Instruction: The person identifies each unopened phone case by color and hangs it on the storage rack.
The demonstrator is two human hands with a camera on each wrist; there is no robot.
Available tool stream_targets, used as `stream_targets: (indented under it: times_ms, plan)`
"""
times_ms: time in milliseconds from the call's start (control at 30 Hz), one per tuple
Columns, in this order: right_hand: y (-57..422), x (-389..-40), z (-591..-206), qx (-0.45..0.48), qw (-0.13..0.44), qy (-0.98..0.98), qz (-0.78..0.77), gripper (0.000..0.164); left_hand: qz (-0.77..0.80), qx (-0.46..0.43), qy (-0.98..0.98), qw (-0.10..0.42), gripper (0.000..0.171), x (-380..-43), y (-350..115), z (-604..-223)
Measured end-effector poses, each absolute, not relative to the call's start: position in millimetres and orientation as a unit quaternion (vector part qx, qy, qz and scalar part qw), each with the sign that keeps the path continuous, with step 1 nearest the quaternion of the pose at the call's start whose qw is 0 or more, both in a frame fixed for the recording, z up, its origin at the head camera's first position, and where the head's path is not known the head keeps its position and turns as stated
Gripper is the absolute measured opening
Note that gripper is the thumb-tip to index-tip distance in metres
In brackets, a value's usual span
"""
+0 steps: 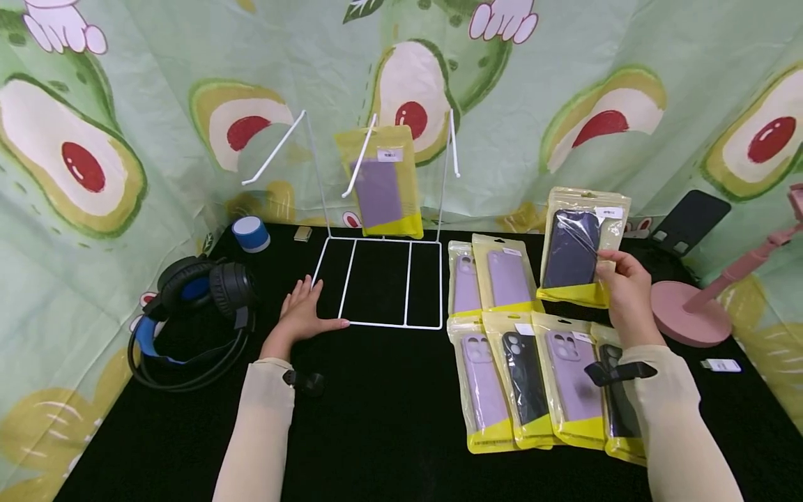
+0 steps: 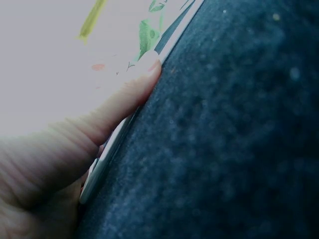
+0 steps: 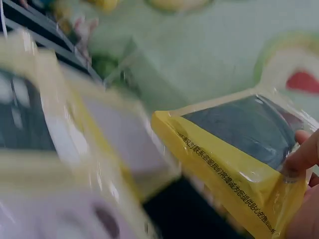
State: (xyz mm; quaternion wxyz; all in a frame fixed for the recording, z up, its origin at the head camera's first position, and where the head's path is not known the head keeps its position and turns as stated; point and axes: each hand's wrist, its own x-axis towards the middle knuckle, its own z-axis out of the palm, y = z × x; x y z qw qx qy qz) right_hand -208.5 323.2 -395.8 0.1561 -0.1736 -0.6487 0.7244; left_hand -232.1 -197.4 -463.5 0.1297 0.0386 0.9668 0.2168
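Observation:
My right hand (image 1: 629, 289) pinches the right edge of a yellow-trimmed packet with a dark phone case (image 1: 572, 247) inside, lifted above the other packets. In the right wrist view the packet's yellow lower band (image 3: 219, 174) carries printed text. My left hand (image 1: 304, 312) rests at the front left corner of a white wire display rack (image 1: 392, 325), fingers spread. In the left wrist view its thumb (image 2: 127, 94) lies along the white rod. One packet with a purple phone case (image 1: 378, 192) hangs on the rack's middle hook.
Several packaged phone cases (image 1: 486, 390) lie in two rows on the right of the black table. Headphones (image 1: 201, 300) and a blue-white round object (image 1: 251, 233) are on the left. A pink stand (image 1: 690, 314) and a black phone holder (image 1: 690, 219) stand at the right.

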Motion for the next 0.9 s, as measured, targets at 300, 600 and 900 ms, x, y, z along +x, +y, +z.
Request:
stream_targets:
  times_ms: [300, 600, 900]
  plan:
    - [266.7, -164.0, -348.4, 0.034, 0.17, -0.603, 0.779, 0.018, 0.219, 0.038, 0.966, 0.129, 0.114, -234.2, -197.3, -466.1]
    - [207.2, -121.8, -325.7, 0.188, 0.182, -0.596, 0.759, 0.025, 0.217, 0.034, 0.967, 0.131, 0.114, -235.1, -197.5, -467.0]
    - [175.8, -127.2, -320.3, 0.188, 0.142, -0.629, 0.741, 0.029, 0.218, 0.027, 0.965, 0.142, 0.113, -233.4, -196.4, -463.1]
